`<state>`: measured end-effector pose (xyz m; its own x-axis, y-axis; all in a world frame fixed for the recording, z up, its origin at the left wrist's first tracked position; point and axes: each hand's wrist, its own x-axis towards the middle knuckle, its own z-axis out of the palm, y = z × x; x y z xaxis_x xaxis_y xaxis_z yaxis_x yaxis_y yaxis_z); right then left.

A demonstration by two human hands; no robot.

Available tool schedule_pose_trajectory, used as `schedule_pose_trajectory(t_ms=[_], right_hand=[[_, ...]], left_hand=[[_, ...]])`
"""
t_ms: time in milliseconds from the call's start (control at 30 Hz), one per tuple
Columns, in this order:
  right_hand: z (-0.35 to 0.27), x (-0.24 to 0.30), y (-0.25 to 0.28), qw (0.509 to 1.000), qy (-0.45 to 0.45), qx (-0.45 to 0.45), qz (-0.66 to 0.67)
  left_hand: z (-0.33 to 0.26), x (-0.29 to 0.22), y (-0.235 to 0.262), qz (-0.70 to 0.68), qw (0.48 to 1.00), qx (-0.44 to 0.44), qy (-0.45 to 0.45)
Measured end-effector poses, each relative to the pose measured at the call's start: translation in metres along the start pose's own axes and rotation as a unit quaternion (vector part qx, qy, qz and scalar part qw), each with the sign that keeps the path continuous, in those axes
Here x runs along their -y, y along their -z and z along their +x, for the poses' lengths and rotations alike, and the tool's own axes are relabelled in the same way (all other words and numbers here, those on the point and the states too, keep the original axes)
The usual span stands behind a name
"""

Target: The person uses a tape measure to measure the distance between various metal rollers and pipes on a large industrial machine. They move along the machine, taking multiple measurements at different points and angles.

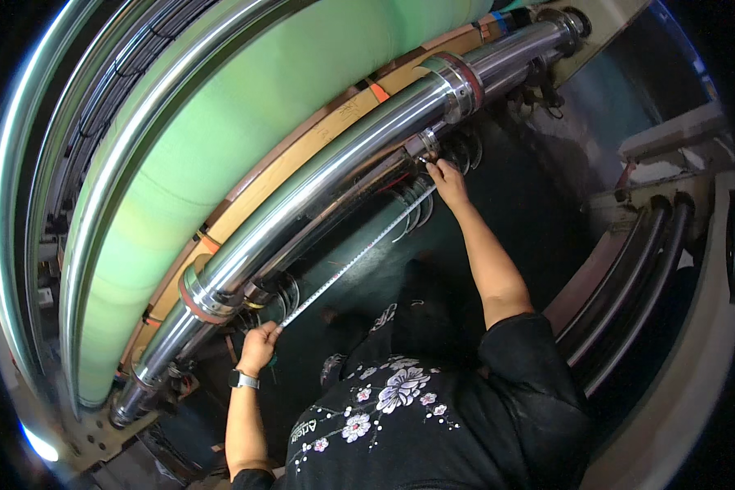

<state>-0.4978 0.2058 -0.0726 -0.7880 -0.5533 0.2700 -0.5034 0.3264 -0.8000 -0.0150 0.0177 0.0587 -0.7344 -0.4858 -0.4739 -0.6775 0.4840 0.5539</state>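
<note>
A pale tape measure (359,256) is stretched out straight on a slant between my two hands. My left hand (258,346), with a watch (243,379) on its wrist, is closed on the tape's near end beside a metal collar (207,294). My right hand (447,181) is closed on the far end, close to a fitting (423,147) under the long polished steel roller (327,171). The tape runs below the roller and roughly along it. What lies inside my fingers is mostly hidden.
Behind the roller is a big pale green cylinder (245,122) with a tan board (278,163) along it. A second collar (459,86) rings the roller at upper right. Thin curved wires (416,214) hang under it. Dark bars (637,278) stand at right.
</note>
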Motion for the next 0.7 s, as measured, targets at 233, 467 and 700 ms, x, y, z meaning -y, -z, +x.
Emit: schedule_pose_trajectory(t_ms=[233, 467, 700], right_hand=[[-0.011, 0.017, 0.019, 0.974, -0.12, -0.175, 0.08], [-0.03, 0.022, -0.005, 0.916, -0.27, -0.196, 0.222], [-0.017, 0.011, -0.039, 0.915, -0.249, -0.11, 0.299]], left_hand=[[0.001, 0.006, 0.02, 0.048, 0.994, -0.082, -0.045], [0.011, 0.041, 0.036, 0.03, 0.992, -0.12, -0.019], [0.008, 0.079, 0.036, 0.097, 0.987, -0.125, 0.027]])
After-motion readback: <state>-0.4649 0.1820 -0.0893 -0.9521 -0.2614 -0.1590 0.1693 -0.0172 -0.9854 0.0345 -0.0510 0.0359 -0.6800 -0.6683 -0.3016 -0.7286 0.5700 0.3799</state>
